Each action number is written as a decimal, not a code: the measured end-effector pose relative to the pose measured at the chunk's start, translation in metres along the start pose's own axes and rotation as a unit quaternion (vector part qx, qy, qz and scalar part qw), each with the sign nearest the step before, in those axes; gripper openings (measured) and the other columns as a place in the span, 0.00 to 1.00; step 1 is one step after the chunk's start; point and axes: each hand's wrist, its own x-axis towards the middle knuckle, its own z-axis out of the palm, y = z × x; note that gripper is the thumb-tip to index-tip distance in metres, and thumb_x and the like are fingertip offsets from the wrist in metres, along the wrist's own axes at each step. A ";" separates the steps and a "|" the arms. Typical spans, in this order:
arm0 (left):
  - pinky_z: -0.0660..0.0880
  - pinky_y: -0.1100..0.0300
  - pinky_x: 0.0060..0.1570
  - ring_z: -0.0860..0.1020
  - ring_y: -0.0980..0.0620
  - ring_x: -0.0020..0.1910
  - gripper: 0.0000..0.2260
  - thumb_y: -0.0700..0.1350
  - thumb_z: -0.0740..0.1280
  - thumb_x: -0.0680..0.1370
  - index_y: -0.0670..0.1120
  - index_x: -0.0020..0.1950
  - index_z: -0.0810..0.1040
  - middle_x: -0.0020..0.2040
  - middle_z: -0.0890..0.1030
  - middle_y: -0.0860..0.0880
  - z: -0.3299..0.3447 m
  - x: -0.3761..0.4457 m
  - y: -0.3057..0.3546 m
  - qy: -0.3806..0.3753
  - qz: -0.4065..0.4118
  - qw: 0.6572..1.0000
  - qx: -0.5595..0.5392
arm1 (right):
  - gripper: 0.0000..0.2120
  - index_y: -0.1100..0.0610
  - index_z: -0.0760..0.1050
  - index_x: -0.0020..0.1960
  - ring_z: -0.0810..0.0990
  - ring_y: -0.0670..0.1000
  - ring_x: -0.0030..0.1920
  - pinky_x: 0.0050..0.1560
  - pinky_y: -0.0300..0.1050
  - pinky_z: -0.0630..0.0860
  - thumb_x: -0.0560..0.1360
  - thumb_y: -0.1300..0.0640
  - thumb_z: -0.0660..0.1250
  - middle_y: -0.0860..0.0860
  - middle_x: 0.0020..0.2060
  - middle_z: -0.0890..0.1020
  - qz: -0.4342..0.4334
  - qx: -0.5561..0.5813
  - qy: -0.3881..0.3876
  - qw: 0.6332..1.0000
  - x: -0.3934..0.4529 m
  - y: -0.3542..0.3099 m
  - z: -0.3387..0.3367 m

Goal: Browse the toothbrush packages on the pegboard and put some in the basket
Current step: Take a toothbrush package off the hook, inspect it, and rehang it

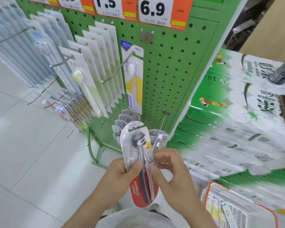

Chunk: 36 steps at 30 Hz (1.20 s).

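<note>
I hold a red-bottomed Colgate toothbrush package upright in front of the green pegboard. My left hand grips its left side, thumb across the front. My right hand pinches its right edge with curled fingers. More packages of the same kind hang on a low hook just behind it. Higher up hang a yellow and white toothbrush pack and rows of white and pale green packs. The orange-rimmed white basket sits at the lower right with a few toothbrush packs inside.
Stacked green and white tissue packs fill the right side, with a dark can on top. Price signs hang along the top of the board. Bare hooks stick out of the pegboard. Pale floor tiles lie to the left.
</note>
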 end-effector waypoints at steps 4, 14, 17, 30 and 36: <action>0.79 0.48 0.47 0.84 0.46 0.44 0.12 0.53 0.71 0.77 0.45 0.50 0.86 0.46 0.86 0.39 0.001 0.007 0.006 -0.050 -0.023 0.998 -0.005 | 0.18 0.34 0.72 0.62 0.84 0.51 0.47 0.48 0.48 0.81 0.75 0.43 0.72 0.44 0.52 0.84 0.057 0.034 -0.021 0.998 0.015 0.002 -0.014; 0.67 0.69 0.61 0.72 0.67 0.61 0.19 0.61 0.65 0.77 0.61 0.67 0.71 0.61 0.74 0.67 0.042 0.042 0.007 0.111 0.140 0.952 0.249 | 0.10 0.43 0.78 0.53 0.80 0.43 0.44 0.43 0.31 0.74 0.82 0.59 0.66 0.46 0.44 0.81 0.007 -0.085 0.157 0.984 0.038 0.018 -0.074; 0.64 0.61 0.70 0.66 0.61 0.68 0.22 0.50 0.67 0.81 0.54 0.75 0.68 0.69 0.70 0.57 0.047 0.060 -0.002 0.090 0.167 0.922 0.337 | 0.12 0.54 0.82 0.60 0.76 0.57 0.47 0.47 0.45 0.70 0.80 0.65 0.66 0.51 0.44 0.75 0.027 -0.277 0.167 0.946 0.055 0.050 -0.091; 0.74 0.50 0.61 0.76 0.48 0.60 0.23 0.45 0.67 0.80 0.54 0.75 0.69 0.71 0.67 0.52 0.057 0.088 -0.012 0.097 0.112 0.913 0.379 | 0.12 0.52 0.84 0.61 0.77 0.60 0.53 0.50 0.48 0.72 0.80 0.62 0.68 0.58 0.49 0.81 0.075 -0.342 0.006 0.937 0.127 0.087 -0.065; 0.77 0.51 0.49 0.77 0.50 0.51 0.26 0.47 0.66 0.81 0.59 0.77 0.62 0.66 0.67 0.53 0.057 0.097 -0.014 0.124 0.104 0.911 0.380 | 0.07 0.55 0.86 0.55 0.80 0.53 0.45 0.47 0.42 0.72 0.78 0.60 0.71 0.51 0.46 0.84 0.072 -0.279 0.041 0.957 0.125 0.090 -0.064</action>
